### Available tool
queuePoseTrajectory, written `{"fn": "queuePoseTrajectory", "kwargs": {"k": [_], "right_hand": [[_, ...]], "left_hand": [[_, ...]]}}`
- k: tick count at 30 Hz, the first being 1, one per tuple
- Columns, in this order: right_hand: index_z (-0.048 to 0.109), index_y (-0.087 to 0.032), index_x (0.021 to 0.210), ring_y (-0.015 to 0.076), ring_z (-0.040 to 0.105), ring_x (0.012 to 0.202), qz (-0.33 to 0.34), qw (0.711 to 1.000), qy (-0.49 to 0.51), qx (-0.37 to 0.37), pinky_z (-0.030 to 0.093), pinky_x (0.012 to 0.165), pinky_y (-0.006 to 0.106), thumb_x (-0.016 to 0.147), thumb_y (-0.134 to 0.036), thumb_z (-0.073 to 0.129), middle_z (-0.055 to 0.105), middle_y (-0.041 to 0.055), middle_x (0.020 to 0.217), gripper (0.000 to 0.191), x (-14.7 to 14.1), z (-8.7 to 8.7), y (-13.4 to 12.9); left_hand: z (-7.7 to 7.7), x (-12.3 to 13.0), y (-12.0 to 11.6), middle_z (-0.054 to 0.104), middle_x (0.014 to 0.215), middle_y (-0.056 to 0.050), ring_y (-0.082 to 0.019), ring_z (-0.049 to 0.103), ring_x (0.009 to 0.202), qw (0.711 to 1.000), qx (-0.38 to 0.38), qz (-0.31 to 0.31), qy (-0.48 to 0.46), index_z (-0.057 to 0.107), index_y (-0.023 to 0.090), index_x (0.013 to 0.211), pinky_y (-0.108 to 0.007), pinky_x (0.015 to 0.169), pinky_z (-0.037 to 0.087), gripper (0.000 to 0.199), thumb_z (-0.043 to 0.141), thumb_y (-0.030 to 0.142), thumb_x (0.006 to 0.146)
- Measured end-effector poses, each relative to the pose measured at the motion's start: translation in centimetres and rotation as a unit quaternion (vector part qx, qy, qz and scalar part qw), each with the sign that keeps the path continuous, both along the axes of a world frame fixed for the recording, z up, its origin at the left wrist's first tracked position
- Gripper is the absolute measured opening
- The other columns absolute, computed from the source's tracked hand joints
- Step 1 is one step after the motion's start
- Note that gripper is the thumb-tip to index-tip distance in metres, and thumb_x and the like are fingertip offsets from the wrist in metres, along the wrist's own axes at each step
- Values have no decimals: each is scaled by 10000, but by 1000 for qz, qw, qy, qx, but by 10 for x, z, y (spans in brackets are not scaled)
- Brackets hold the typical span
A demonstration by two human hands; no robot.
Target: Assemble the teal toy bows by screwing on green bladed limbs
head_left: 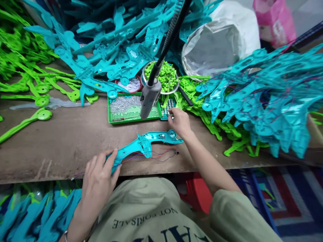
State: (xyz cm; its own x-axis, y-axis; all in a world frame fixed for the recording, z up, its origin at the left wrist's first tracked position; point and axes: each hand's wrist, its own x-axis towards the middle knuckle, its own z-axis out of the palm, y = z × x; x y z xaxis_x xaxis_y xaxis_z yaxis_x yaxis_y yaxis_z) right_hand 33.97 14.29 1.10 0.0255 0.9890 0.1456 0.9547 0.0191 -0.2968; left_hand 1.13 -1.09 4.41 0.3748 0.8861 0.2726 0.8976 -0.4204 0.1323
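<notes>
My left hand (99, 173) holds the bow-shaped turquoise plastic shell (135, 144) on the brown wooden table (70, 137); my right hand (181, 122), fingers narrow, grip unclear, reaches the teal tray (164, 117), probably picking a part, needing a precise pinch
</notes>
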Motion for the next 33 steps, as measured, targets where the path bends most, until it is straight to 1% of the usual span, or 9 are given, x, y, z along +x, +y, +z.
{"fn": "queuePoseTrajectory", "kwargs": {"k": [3,6,8,10,13,16,19,26,33], "right_hand": [[714,-139,1045,285,631,953,11,996,-81,-25,442,795,349,857,-90,475,745,182,1043,308,-7,-9,13],[727,-135,994,285,635,947,0,996,-83,-33,445,797,353,856,-86,472,744,185,1018,293,-11,-9,15],[742,-144,971,274,659,929,-14,999,-25,-19,471,812,356,834,-113,514,757,164,1005,268,-9,-5,9],[760,-167,943,241,679,860,-27,997,73,6,504,805,349,810,-160,553,771,118,961,246,-5,0,-3],[779,-194,848,192,674,728,-23,976,216,21,533,723,320,763,-222,579,766,59,843,219,2,5,-30],[785,-197,767,196,691,734,-10,954,299,3,545,683,312,723,-258,587,764,60,791,212,3,7,-55],[796,-195,766,214,713,756,-23,942,334,-12,565,678,324,726,-315,618,778,76,797,218,-4,8,-73],[804,-199,796,204,719,634,-61,952,297,-53,593,691,348,745,-329,630,800,74,790,223,-26,4,-84],[795,-173,762,187,684,537,-104,912,391,-65,554,526,283,692,-367,663,763,62,654,245,-25,2,-83]], "left_hand": [[1,1,0,683,1142,-134,-275,644,960,1000,-8,12,-8,559,164,1375,-384,776,478,382,558,219,997],[3,3,-1,688,1148,-136,-285,648,973,999,-19,23,-16,569,171,1372,-397,787,479,379,546,219,997],[3,3,-2,689,1152,-132,-287,647,981,999,-26,25,-20,571,177,1372,-395,789,475,380,547,221,995],[2,3,-2,690,1150,-129,-290,643,980,999,-37,30,-23,575,185,1374,-397,790,470,381,538,230,997],[1,3,-2,687,1146,-130,-296,635,972,999,-41,31,-19,578,177,1369,-401,787,464,373,523,249,1006],[2,3,-2,680,1156,-135,-294,627,969,999,-29,22,-12,576,153,1359,-394,783,460,365,534,246,1009],[4,4,-2,678,1144,-143,-298,623,969,1000,-20,16,-6,582,126,1346,-395,775,460,363,547,238,1003],[4,7,-5,688,1147,-140,-292,627,933,1000,-9,26,-2,580,162,1355,-400,771,465,366,546,253,1002],[5,8,-6,687,1134,-146,-296,618,919,1000,-3,19,5,573,127,1340,-398,751,464,358,566,220,994]]}}
